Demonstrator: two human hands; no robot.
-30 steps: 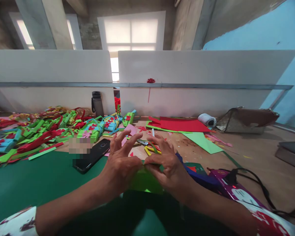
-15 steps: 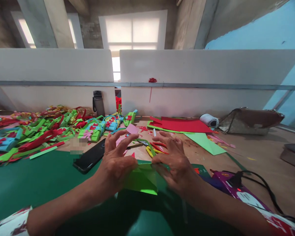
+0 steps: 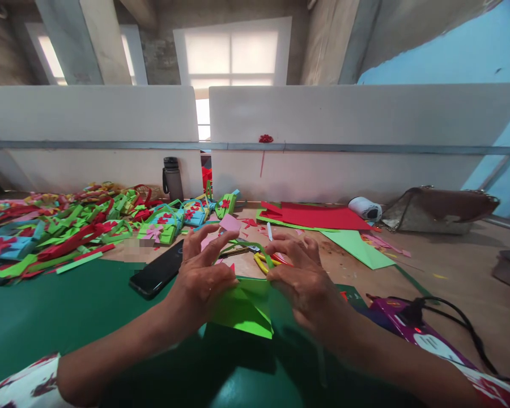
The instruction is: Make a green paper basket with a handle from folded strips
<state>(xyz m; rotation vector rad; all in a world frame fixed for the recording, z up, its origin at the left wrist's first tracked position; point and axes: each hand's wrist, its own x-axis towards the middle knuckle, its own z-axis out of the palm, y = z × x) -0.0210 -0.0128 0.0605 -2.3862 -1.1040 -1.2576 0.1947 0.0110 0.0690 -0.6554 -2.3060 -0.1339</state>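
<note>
A bright green folded paper piece, shaped like a small bag, is held upright above the green mat. My left hand pinches its upper left edge between thumb and fingers. At the upper right corner my right hand has the same piece pinched. From its top a thin green paper strip arches up between my hands like a handle. Yellow- and red-handled scissors lie just beyond, partly covered by my right hand. Fingertips hide the strip's lower ends.
Left of my hands lies a black phone. Several finished paper bags and a heap of strips spread at the back left, near a bottle. Red sheets lie behind. A purple power strip with cables sits right, a handbag farther back.
Both hands keep their pinch on the green paper bag, which has barely moved. The arched strip shows more clearly now. The whole view has shifted slightly.
</note>
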